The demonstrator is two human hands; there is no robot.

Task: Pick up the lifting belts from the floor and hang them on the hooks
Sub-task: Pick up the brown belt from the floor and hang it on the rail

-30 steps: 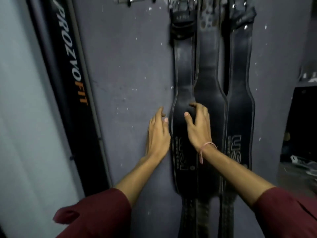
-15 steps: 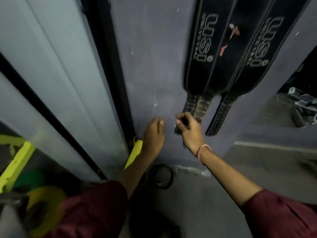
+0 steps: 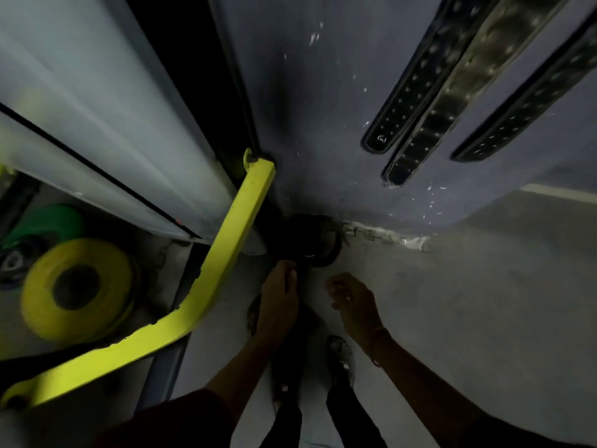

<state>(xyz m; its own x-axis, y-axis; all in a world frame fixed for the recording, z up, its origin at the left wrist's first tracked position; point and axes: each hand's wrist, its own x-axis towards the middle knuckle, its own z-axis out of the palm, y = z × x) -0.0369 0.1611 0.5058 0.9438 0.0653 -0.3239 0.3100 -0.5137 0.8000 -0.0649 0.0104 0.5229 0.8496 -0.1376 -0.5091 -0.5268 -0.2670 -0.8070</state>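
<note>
You dropped both hands from the hung belts (image 3: 416, 95) to the floor (image 3: 484, 302). Your left hand (image 3: 279, 299), fingers straight, touched the coiled belt (image 3: 319, 242) by the wall (image 3: 307, 124). Your right hand (image 3: 353, 302) hovered nearby, loosely curled, empty. Grasping looked next.

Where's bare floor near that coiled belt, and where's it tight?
Free: grey floor right of the right hand, up to the wall base. Bare wall too, between the yellow bar and the hanging belt ends. Tight: the coiled belt sits cornered against the yellow bar, weight plate beyond; shoes fill the floor nearest the person.
</note>
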